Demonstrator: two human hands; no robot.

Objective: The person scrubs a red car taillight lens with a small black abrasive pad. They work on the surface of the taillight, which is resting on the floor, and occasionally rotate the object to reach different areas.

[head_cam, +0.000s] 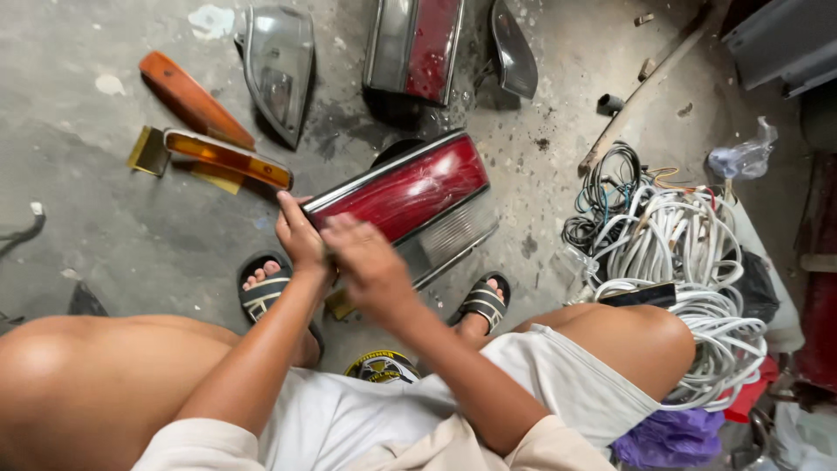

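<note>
A red and clear car tail light (410,196) stands tilted on the concrete floor between my feet. My left hand (299,234) grips its near left corner. Blurred by motion, my right hand (370,266) sits over the lamp's lower edge, fingers curled, possibly around a small tool that I cannot make out. A yellowish piece (338,304) shows just under that hand.
Other lamps lie beyond: a grey headlight (277,65), a second red tail light (415,45), an orange lens (193,98), an amber marker light (228,158). A heap of white and dark cables (684,253) fills the right. A stick (649,78) lies far right.
</note>
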